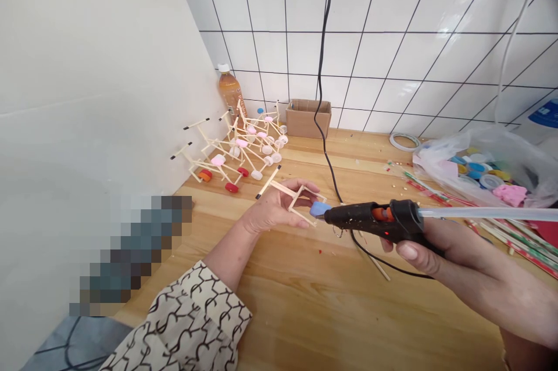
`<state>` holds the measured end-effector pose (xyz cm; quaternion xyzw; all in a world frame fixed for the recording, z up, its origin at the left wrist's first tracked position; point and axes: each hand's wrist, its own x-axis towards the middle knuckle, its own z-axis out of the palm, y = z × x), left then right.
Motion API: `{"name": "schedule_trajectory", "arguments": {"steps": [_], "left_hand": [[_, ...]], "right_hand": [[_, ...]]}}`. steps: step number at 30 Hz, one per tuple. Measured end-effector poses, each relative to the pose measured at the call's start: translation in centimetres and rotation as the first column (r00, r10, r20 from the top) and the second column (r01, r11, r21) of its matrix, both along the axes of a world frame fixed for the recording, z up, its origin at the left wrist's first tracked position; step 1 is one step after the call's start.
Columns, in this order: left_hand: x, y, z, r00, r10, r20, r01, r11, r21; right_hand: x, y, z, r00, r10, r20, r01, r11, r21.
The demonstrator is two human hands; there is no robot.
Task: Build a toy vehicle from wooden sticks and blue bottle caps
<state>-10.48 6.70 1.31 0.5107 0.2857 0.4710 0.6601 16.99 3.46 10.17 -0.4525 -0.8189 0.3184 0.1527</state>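
Note:
My left hand (272, 208) pinches a small frame of glued matchsticks (290, 196), with a blue plastic piece (319, 209) at its end. My right hand (436, 254) grips a black hot glue gun (375, 218), its nozzle at the blue piece. A long clear glue stick (488, 213) runs out of the gun's back. Several finished matchstick models with bottle-cap wheels (235, 147) stand on the table beyond my left hand.
A white board (87, 68) leans at the left on the wooden table (349, 324). Behind stand a juice bottle (230, 92) and a cardboard box (308, 118). A black cord (325, 144) crosses the table. A plastic bag of bottle caps (479, 167) lies at the right.

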Motion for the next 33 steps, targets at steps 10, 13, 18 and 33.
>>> {"name": "schedule_trajectory", "arguments": {"steps": [10, 13, 18, 33], "left_hand": [[-0.3, 0.0, -0.1, 1.0, 0.0, 0.009, 0.0, 1.0, 0.02], [-0.3, -0.1, -0.1, 1.0, 0.011, 0.002, -0.011, 1.0, 0.011], [-0.2, -0.1, -0.1, 1.0, 0.0, 0.0, 0.0, 0.999, 0.034], [0.1, -0.3, 0.3, 0.999, -0.019, 0.027, 0.018, 1.0, 0.025]], "right_hand": [[0.4, 0.4, -0.1, 1.0, 0.0, -0.017, 0.0, 1.0, 0.016], [0.1, 0.8, 0.7, 0.996, -0.016, -0.083, 0.02, 0.999, 0.048], [0.1, 1.4, 1.2, 0.993, -0.103, -0.057, 0.108, 0.989, 0.099], [-1.0, 1.3, 1.6, 0.997, -0.05, -0.06, 0.054, 0.996, 0.072]]}}
